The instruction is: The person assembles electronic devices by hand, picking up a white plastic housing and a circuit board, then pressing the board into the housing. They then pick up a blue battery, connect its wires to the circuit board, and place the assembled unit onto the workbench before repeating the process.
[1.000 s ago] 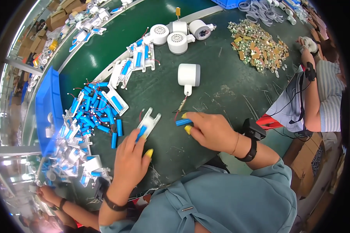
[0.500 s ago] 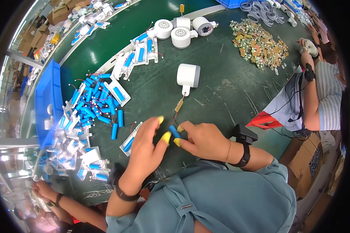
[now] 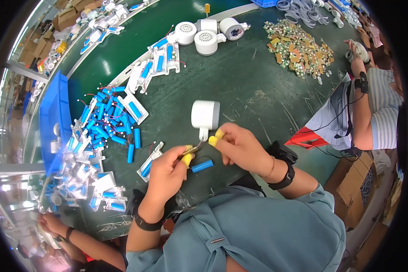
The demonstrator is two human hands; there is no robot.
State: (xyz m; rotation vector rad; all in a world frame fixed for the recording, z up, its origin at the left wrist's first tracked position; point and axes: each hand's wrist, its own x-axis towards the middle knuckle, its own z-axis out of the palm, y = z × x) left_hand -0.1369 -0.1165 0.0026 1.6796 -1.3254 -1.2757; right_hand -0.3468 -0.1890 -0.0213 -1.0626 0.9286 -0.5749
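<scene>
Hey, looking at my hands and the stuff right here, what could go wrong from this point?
The left hand pinches a small board near the white housing; a sharp tug might strain the thin wires between them.

The blue cylinder lies unheld beside that hand and could roll if bumped.

The white holder sits close by too, so it might get knocked.

Green bench (image 3: 254,122), blue cylinders (image 3: 202,166), white housings (image 3: 202,114)

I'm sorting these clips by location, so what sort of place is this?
Probably a small-electronics assembly workshop: a heap of small circuit boards, a pile of wired blue cylinders and white round grilled housings share one green worktable.
</scene>
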